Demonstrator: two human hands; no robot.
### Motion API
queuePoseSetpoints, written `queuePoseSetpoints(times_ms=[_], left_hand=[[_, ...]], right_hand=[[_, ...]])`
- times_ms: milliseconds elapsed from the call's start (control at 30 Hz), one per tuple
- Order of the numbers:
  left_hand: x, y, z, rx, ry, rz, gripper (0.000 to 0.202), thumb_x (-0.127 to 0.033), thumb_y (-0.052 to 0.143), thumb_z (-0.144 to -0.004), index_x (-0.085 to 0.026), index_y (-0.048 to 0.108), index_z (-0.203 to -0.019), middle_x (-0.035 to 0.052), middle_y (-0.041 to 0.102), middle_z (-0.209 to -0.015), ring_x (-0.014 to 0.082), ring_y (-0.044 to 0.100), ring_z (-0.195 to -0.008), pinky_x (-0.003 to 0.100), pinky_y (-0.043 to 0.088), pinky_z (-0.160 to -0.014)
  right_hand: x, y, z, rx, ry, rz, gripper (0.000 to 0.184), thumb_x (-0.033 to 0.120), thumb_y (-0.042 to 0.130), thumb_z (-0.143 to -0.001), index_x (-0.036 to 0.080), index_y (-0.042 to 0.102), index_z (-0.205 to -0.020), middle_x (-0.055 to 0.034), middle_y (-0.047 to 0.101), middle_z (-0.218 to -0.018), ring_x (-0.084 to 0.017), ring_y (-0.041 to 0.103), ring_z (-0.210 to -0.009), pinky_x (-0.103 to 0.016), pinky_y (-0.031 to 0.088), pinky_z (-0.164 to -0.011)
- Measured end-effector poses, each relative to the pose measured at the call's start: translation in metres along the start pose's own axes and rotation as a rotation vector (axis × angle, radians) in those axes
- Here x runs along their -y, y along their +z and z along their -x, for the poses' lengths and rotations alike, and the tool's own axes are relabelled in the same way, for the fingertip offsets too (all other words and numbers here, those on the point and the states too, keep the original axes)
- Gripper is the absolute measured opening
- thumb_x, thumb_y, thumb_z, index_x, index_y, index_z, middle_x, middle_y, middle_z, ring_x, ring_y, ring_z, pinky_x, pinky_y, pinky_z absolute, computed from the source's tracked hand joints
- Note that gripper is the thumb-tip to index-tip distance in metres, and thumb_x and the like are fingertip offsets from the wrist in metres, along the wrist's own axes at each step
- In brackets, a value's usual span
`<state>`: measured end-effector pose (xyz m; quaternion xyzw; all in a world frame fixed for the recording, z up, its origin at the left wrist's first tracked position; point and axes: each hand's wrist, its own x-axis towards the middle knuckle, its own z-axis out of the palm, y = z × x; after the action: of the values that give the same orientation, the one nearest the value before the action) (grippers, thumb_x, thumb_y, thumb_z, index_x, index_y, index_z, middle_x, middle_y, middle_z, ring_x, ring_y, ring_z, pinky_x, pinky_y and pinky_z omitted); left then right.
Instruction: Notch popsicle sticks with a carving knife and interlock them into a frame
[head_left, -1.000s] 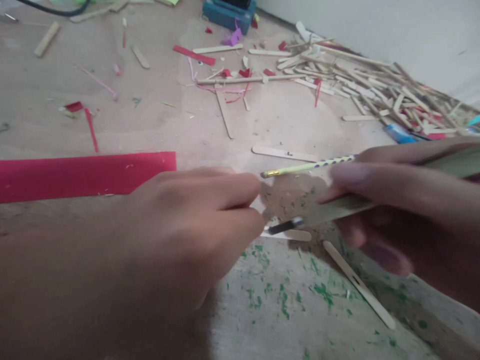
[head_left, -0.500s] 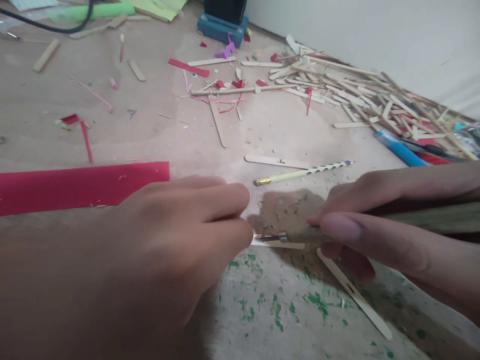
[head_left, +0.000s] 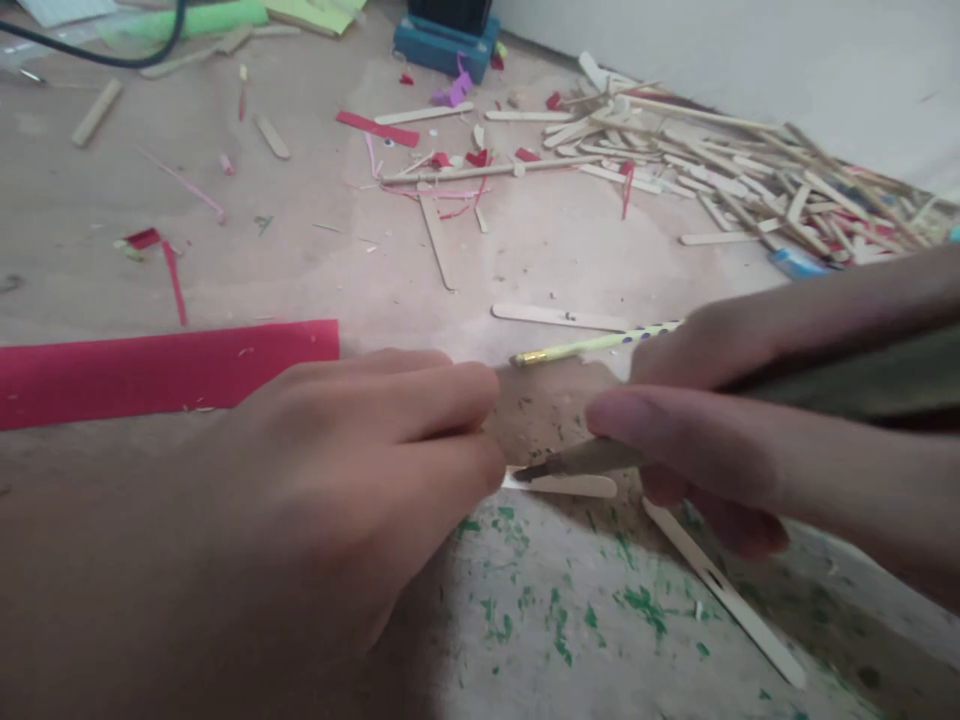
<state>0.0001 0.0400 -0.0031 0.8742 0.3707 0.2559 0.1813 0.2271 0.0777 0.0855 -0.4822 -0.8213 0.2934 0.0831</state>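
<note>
My left hand [head_left: 375, 470] is closed, its fingertips pinning one end of a pale popsicle stick [head_left: 577, 486] flat on the table. My right hand [head_left: 697, 430] grips a craft knife [head_left: 600, 457] with a thick handle, held slanted. The knife's small dark tip touches the stick just right of my left fingertips. Under my right hand lies another popsicle stick [head_left: 742, 610] with a small dark slot in it. A pale pencil [head_left: 562, 350] with dark spots lies behind, its far end hidden by my right hand. The stick's left end is covered by my left fingers.
A strip of red paper [head_left: 165, 370] lies to the left. At the back right, a heap of wooden sticks [head_left: 720, 170] rests against the wall. A blue stand [head_left: 446, 45] is at the back. Paper scraps are scattered about, and green paint marks [head_left: 562, 620] the near tabletop.
My right hand has lifted a little and tilted the craft knife more steeply, its tip staying on the stick. My right hand now covers the pencil's far end. My left hand stays put.
</note>
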Motion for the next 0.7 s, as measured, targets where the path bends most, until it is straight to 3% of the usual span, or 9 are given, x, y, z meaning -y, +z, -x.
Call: queuePoseSetpoints(times_ms=[100,233,500,700], left_hand=[[-0.001,0.002,0.000,-0.008,-0.003,-0.015,0.030,-0.013,0.047,-0.103,-0.023,0.073,-0.091,-0.0009,0.065,-0.086,0.0130,0.052,-0.068,0.031,0.036,-0.060],[-0.001,0.001,-0.001,0.007,0.009,-0.058,0.030,-0.008,0.048,-0.099,-0.022,0.073,-0.088,-0.0010,0.062,-0.082,0.0140,0.051,-0.069,0.031,0.037,-0.062],[0.000,0.001,0.000,-0.001,-0.008,-0.053,0.028,-0.009,0.051,-0.099,-0.021,0.075,-0.091,-0.0011,0.061,-0.082,0.0139,0.051,-0.069,0.032,0.037,-0.064],[-0.001,0.000,-0.001,0.008,0.007,-0.011,0.027,-0.009,0.053,-0.099,-0.020,0.075,-0.090,-0.0007,0.059,-0.080,0.0140,0.049,-0.068,0.033,0.036,-0.063]], right_hand=[[-0.021,0.006,-0.027,0.074,-0.032,-0.229,0.043,0.035,0.074,-0.096,0.023,0.066,-0.056,0.0050,0.057,-0.045,-0.007,0.053,-0.035,-0.021,0.037,-0.029],[-0.040,0.007,-0.053,0.305,0.021,-0.477,0.033,0.025,0.075,-0.094,0.018,0.070,-0.063,0.0040,0.064,-0.054,-0.005,0.054,-0.040,-0.015,0.040,-0.034],[-0.032,-0.009,-0.073,0.537,-0.219,-0.332,0.018,0.025,0.074,-0.096,0.022,0.081,-0.079,0.0085,0.061,-0.054,-0.004,0.055,-0.045,-0.013,0.043,-0.038],[-0.031,-0.012,-0.076,0.520,-0.258,-0.274,0.011,0.022,0.073,-0.095,0.025,0.084,-0.093,0.0117,0.063,-0.058,-0.002,0.055,-0.048,-0.010,0.040,-0.040]])
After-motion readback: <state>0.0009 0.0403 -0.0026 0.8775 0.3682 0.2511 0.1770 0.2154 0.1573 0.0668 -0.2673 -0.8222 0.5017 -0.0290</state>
